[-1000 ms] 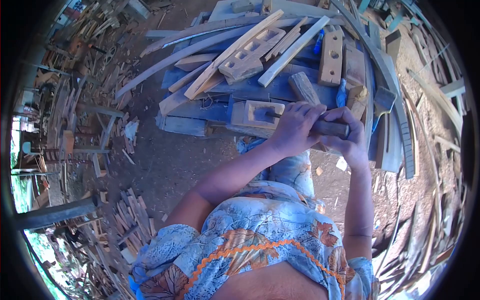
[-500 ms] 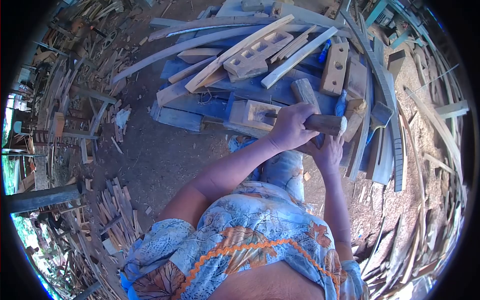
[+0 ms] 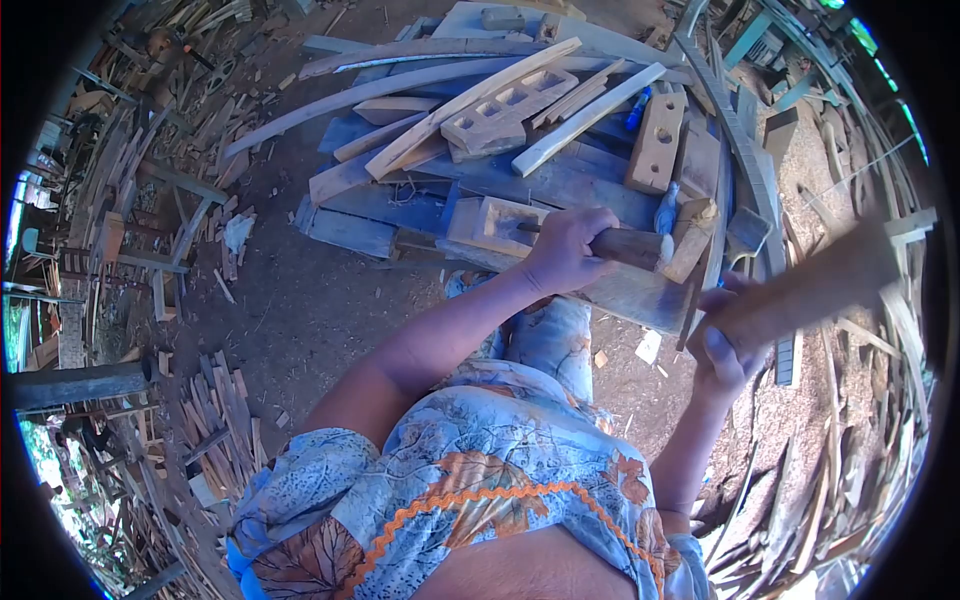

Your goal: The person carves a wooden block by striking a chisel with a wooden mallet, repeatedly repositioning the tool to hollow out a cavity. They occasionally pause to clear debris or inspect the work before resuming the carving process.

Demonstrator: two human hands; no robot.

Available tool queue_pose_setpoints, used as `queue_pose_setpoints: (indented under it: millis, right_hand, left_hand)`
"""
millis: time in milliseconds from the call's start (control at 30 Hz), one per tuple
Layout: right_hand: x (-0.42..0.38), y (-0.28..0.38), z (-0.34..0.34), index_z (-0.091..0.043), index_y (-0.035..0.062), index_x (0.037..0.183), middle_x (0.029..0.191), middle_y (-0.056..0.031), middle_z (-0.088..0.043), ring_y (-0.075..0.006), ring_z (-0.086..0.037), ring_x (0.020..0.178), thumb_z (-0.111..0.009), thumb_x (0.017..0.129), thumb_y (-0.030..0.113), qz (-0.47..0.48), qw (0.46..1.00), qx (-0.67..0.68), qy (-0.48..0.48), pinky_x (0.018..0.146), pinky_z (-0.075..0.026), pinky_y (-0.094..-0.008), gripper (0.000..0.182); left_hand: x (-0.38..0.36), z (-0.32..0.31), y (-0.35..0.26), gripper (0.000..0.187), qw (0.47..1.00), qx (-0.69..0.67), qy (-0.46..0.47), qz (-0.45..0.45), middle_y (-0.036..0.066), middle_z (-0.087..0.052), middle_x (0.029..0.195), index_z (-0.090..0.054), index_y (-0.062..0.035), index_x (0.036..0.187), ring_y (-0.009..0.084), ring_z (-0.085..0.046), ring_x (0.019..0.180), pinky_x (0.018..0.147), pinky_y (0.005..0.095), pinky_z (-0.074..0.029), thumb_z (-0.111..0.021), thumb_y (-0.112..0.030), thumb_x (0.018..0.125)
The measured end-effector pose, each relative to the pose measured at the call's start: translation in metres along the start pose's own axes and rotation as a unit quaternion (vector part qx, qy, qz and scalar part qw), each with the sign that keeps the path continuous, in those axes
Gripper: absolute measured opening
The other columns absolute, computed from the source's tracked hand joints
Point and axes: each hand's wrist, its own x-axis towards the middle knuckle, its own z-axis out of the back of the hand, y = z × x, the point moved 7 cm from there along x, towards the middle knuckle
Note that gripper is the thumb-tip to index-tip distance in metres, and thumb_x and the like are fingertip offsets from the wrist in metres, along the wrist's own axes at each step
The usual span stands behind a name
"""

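My left hand (image 3: 572,250) is wrapped round the thick wooden handle of a chisel (image 3: 635,248). The chisel lies nearly level, its blade pointing left into a hollow cut in a pale wooden block (image 3: 472,222). Out to the right, my right hand (image 3: 728,352) grips a wooden mallet (image 3: 815,285), smeared by motion and clear of the chisel. Beyond the handle's end sit a squared piece of wood (image 3: 690,240) and a blue object (image 3: 666,208).
On the low bench, a block with several hollows (image 3: 510,108), a block with round holes (image 3: 658,140) and long strips (image 3: 590,120) lie behind the hands. Scrap wood (image 3: 225,420) is heaped at left; shavings (image 3: 740,430) cover the ground at right.
My right hand has come out from beneath my left hand and swung right with the mallet. My left hand keeps the chisel at the block, with the whole view shifted slightly.
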Motion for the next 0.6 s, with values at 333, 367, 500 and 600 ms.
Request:
queue_pose_setpoints:
  millis: [333, 367, 500, 600]
  right_hand:
    - [-0.043, -0.02, 0.013, -0.046, -0.0048, 0.117, 0.074, -0.004, -0.052, -0.0104, -0.049, 0.057, -0.071, 0.057, 0.013, -0.201, 0.972, -0.123, 0.004, 0.048, -0.038, -0.0235, 0.068]
    - [-0.043, -0.014, 0.023, -0.046, -0.005, 0.118, 0.076, -0.0049, -0.053, -0.0108, -0.051, 0.06, -0.07, 0.058, 0.014, -0.176, 0.979, -0.1, -0.031, 0.051, -0.04, -0.0233, 0.067]
    - [-0.036, 0.01, 0.017, -0.037, -0.0025, 0.126, 0.092, -0.011, -0.055, -0.0159, -0.05, 0.072, -0.073, 0.059, 0.008, 0.101, 0.986, 0.12, -0.053, 0.065, -0.042, -0.0261, 0.077]
    - [-0.06, -0.051, 0.018, -0.039, 0.0015, 0.125, 0.085, -0.0072, -0.053, -0.0138, -0.054, 0.072, -0.076, 0.061, 0.012, -0.167, 0.965, -0.196, 0.041, 0.061, -0.045, -0.0273, 0.075]
  left_hand:
    - [0.001, -0.005, 0.001, 0.038, 1.0, 0.015, 0.02, 0.013, 0.008, -0.058, 0.075, -0.055, -0.0076, 0.086, 0.0283, -0.061, 0.067, 0.059, 0.0346, -0.046, -0.078, -0.009, 0.056]
    - [0.002, -0.005, 0.0, 0.037, 1.0, 0.016, 0.011, 0.008, 0.008, -0.058, 0.075, -0.055, -0.0072, 0.085, 0.0282, -0.061, 0.067, 0.059, 0.0345, -0.046, -0.078, -0.009, 0.056]
    - [0.003, -0.006, -0.002, 0.036, 1.0, 0.013, 0.008, -0.01, 0.009, -0.058, 0.074, -0.056, -0.0066, 0.085, 0.0283, -0.06, 0.066, 0.059, 0.0342, -0.045, -0.078, -0.008, 0.056]
    - [0.002, -0.007, -0.002, 0.036, 1.0, 0.013, 0.016, 0.001, 0.009, -0.059, 0.076, -0.056, -0.0065, 0.085, 0.0287, -0.061, 0.067, 0.059, 0.0341, -0.046, -0.078, -0.008, 0.057]
